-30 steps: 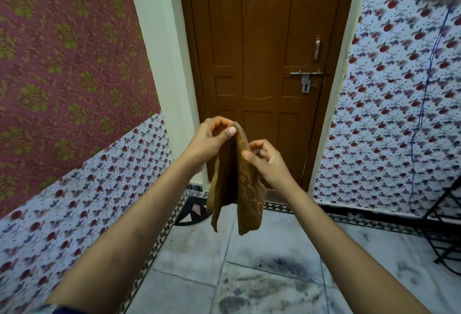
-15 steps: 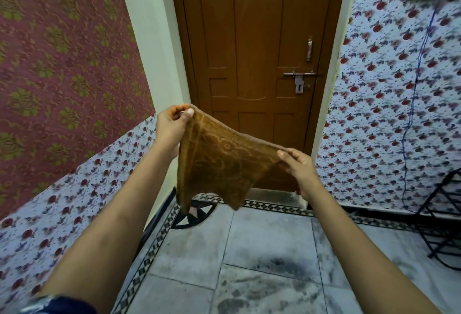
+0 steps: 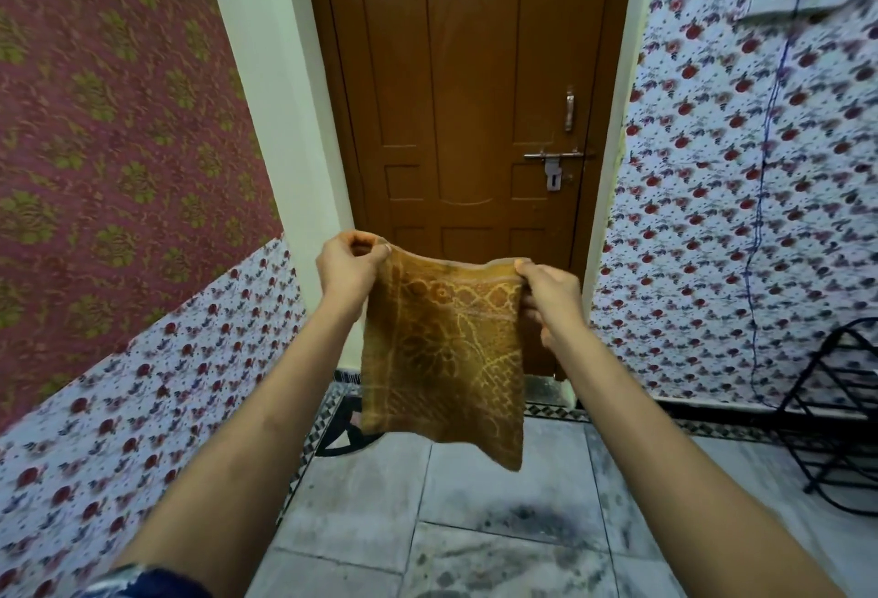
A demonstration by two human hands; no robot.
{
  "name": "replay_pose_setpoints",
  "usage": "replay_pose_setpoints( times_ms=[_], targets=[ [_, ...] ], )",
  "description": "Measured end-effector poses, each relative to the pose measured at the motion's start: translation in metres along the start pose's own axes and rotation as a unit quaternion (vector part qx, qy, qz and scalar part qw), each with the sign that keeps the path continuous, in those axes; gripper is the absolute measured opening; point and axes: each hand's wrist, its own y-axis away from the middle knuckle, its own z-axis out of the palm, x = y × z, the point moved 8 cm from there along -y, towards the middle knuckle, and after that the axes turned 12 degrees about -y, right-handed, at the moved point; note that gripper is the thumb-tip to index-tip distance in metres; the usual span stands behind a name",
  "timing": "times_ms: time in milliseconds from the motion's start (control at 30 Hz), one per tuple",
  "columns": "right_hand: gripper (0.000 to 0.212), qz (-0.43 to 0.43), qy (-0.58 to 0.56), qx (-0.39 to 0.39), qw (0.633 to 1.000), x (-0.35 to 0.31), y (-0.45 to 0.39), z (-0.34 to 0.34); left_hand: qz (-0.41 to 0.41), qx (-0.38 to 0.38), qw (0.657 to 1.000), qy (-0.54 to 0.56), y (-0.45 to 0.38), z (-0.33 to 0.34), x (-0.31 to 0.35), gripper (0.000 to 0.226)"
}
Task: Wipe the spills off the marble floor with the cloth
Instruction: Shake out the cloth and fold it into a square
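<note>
A brown cloth point(image 3: 442, 355) with a yellow floral pattern hangs spread out in the air in front of the door. My left hand point(image 3: 347, 267) pinches its top left corner, and my right hand point(image 3: 546, 295) pinches its top right corner. The cloth hangs flat, its lower edge well above the floor. On the grey marble floor point(image 3: 361, 507) below, dark smudged spills point(image 3: 527, 519) spread over the tiles near the bottom middle of the view.
A shut brown wooden door point(image 3: 470, 98) stands straight ahead. Patterned walls close in on the left and right. A black metal rack point(image 3: 836, 412) stands on the floor at the right. A dark mat point(image 3: 344, 431) lies by the door's left foot.
The cloth went from bunched between both hands to stretched out, and now hangs flat. My right hand has risen level with my left, and the hands are closer together than half a second ago.
</note>
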Motion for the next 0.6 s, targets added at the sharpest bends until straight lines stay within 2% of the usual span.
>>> replay_pose_setpoints(
  times_ms=[167, 333, 600],
  targets=[
    [0.021, 0.002, 0.008, -0.049, 0.999, 0.004, 0.015, 0.013, 0.024, -0.096, 0.994, 0.044, 0.021, 0.030, 0.010, 0.008],
    [0.010, 0.023, -0.038, -0.122, 0.992, -0.001, 0.035, 0.032, 0.054, -0.161, 0.984, 0.061, 0.043, 0.050, 0.024, 0.011],
    [0.008, -0.001, -0.055, -0.110, 0.992, 0.000, 0.044, 0.042, 0.084, -0.141, 0.985, 0.050, 0.059, 0.053, 0.028, 0.013]
  ],
)
